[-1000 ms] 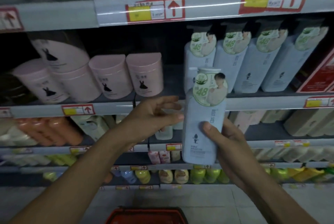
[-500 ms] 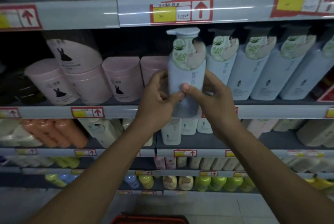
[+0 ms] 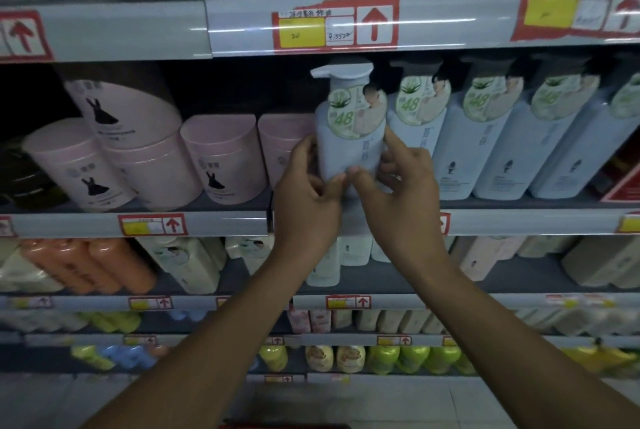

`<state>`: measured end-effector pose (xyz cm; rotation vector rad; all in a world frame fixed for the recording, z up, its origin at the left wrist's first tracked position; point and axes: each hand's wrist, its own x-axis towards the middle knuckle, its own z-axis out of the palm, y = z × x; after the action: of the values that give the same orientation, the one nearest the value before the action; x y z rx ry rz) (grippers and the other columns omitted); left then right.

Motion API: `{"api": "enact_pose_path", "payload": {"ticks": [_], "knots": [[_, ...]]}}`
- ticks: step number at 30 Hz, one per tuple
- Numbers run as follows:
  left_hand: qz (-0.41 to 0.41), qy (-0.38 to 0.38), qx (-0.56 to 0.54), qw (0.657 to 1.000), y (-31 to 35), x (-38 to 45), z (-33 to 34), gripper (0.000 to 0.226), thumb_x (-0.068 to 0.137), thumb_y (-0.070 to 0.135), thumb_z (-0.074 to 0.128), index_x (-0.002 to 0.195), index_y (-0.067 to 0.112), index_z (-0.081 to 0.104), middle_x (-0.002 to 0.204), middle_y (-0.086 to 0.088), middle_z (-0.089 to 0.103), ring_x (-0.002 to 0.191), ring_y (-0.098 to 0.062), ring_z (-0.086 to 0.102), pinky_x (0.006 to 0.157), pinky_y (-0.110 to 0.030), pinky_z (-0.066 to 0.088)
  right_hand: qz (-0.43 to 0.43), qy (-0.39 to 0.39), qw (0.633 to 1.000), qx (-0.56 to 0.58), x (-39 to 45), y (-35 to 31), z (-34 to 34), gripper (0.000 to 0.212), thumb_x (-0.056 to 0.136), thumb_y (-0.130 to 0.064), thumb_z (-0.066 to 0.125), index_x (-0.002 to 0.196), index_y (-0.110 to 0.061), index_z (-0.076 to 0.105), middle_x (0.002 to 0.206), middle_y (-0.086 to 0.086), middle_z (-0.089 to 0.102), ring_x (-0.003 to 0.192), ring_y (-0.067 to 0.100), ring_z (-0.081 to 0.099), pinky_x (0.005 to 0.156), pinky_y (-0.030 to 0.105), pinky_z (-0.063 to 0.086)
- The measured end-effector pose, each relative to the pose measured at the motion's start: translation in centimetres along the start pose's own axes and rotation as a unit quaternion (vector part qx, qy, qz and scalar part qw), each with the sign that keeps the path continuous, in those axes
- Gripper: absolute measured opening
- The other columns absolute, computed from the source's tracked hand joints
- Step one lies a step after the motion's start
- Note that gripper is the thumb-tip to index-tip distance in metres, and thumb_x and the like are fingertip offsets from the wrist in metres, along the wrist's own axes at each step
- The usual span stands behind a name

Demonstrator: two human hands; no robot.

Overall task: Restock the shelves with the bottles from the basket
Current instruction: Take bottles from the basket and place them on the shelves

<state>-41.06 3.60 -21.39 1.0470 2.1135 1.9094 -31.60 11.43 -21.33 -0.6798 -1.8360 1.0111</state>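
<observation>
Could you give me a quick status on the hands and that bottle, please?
Left hand and right hand both grip pump bottle. Bottle upright at shelf front, beside matching bottles. Pink tub close left.

The pump bottle (image 3: 349, 137) is pale blue with a white pump head and a round green-and-white label showing aloe leaves and "48". The bottles to its right (image 3: 491, 151) match it. The jars to the left (image 3: 225, 158) are pink with black rabbit silhouettes. The shelf rails (image 3: 104, 30) are grey, with red-and-yellow price tags (image 3: 334, 25) bearing red arrows.
</observation>
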Motion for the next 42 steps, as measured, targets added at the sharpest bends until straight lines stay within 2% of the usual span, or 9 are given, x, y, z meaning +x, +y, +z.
{"api": "enact_pose_path", "payload": {"ticks": [4, 9, 14, 17, 21, 25, 33, 37, 42], "knots": [[0.036, 0.029, 0.039, 0.998, 0.1, 0.4, 0.7, 0.053, 0.095, 0.019, 0.071, 0.145, 0.026, 0.055, 0.111, 0.004, 0.076, 0.092, -0.012, 0.073, 0.079, -0.038, 0.063, -0.004, 0.022, 1.000, -0.011, 0.2, 0.1, 0.6, 0.070, 0.099, -0.017, 0.072, 0.161, -0.015, 0.040, 0.117, -0.002, 0.046, 0.098, 0.003, 0.056, 0.088, -0.002, 0.041], [0.068, 0.056, 0.094, 0.992, -0.8, 0.7, 1.6, 0.054, 0.096, 0.028, 0.066, 0.147, 0.030, 0.052, 0.118, 0.000, 0.073, 0.103, -0.021, 0.070, 0.088, -0.042, 0.060, -0.021, 0.046, 0.999, -0.018, 0.1, 0.3, 1.0, 0.071, 0.099, -0.017, 0.070, 0.162, -0.010, 0.037, 0.122, 0.000, 0.046, 0.107, 0.004, 0.052, 0.091, -0.002, 0.039], [0.104, 0.082, 0.118, 0.984, -0.5, 0.0, 1.8, 0.052, 0.097, 0.013, 0.063, 0.148, 0.021, 0.053, 0.126, 0.008, 0.044, 0.099, -0.012, 0.063, 0.083, -0.004, 0.045, -0.033, 0.051, 0.998, -0.017, -0.3, 0.3, 1.6, 0.073, 0.099, -0.016, 0.067, 0.164, -0.011, 0.033, 0.130, 0.010, 0.049, 0.118, 0.015, 0.056, 0.098, 0.001, 0.040], [0.095, 0.073, 0.080, 0.990, -0.4, 0.6, 2.0, 0.044, 0.101, 0.009, 0.060, 0.144, 0.019, 0.057, 0.119, 0.011, 0.047, 0.100, -0.008, 0.063, 0.087, -0.009, 0.050, -0.032, 0.058, 0.998, -0.002, -0.5, 0.1, 2.1, 0.073, 0.099, -0.018, 0.064, 0.164, -0.009, 0.032, 0.132, 0.012, 0.049, 0.122, 0.021, 0.057, 0.101, 0.005, 0.042], [0.074, 0.075, 0.022, 0.994, -0.5, 1.5, 2.2, 0.032, 0.108, 0.011, 0.053, 0.135, 0.024, 0.062, 0.110, 0.028, 0.047, 0.103, -0.003, 0.064, 0.088, -0.013, 0.054, -0.029, 0.066, 0.997, -0.005, -0.6, -0.3, 2.5, 0.075, 0.096, -0.025, 0.061, 0.163, -0.009, 0.032, 0.136, 0.013, 0.050, 0.127, 0.025, 0.056, 0.108, 0.031, 0.050], [0.086, 0.068, 0.014, 0.994, -0.8, 1.5, 2.2, 0.034, 0.106, 0.019, 0.053, 0.139, 0.019, 0.061, 0.123, 0.008, 0.053, 0.110, -0.013, 0.066, 0.097, -0.032, 0.058, -0.032, 0.075, 0.997, -0.005, -0.7, -0.3, 2.9, 0.074, 0.099, -0.027, 0.060, 0.164, -0.009, 0.031, 0.143, 0.012, 0.047, 0.133, 0.027, 0.054, 0.109, 0.044, 0.051], [0.120, 0.063, 0.043, 0.990, -2.3, 1.0, 2.0, 0.047, 0.103, 0.024, 0.055, 0.150, 0.020, 0.053, 0.135, 0.005, 0.052, 0.119, -0.013, 0.064, 0.099, -0.035, 0.058, -0.039, 0.083, 0.995, -0.034, -1.4, 0.1, 3.6, 0.072, 0.103, -0.027, 0.059, 0.165, -0.008, 0.026, 0.155, 0.012, 0.041, 0.146, 0.029, 0.044, 0.114, 0.050, 0.045], [0.103, 0.054, 0.027, 0.993, -2.0, 0.6, 2.1, 0.059, 0.098, 0.044, 0.045, 0.152, 0.023, 0.049, 0.135, 0.005, 0.050, 0.121, -0.014, 0.063, 0.100, -0.036, 0.057, -0.016, 0.088, 0.995, -0.037, -1.2, -0.1, 3.6, 0.068, 0.100, -0.019, 0.065, 0.160, -0.008, 0.034, 0.152, 0.010, 0.044, 0.141, 0.027, 0.048, 0.114, 0.049, 0.046], [0.106, 0.010, 0.103, 0.989, -3.4, -1.6, 1.6, 0.076, 0.099, 0.042, 0.054, 0.166, 0.029, 0.021, 0.141, -0.004, 0.047, 0.127, -0.020, 0.058, 0.106, -0.037, 0.051, 0.023, 0.096, 0.995, -0.019, -0.7, -0.4, 3.1, 0.064, 0.093, -0.022, 0.069, 0.151, -0.013, 0.043, 0.140, 0.002, 0.051, 0.129, 0.024, 0.055, 0.106, 0.048, 0.052]]}}
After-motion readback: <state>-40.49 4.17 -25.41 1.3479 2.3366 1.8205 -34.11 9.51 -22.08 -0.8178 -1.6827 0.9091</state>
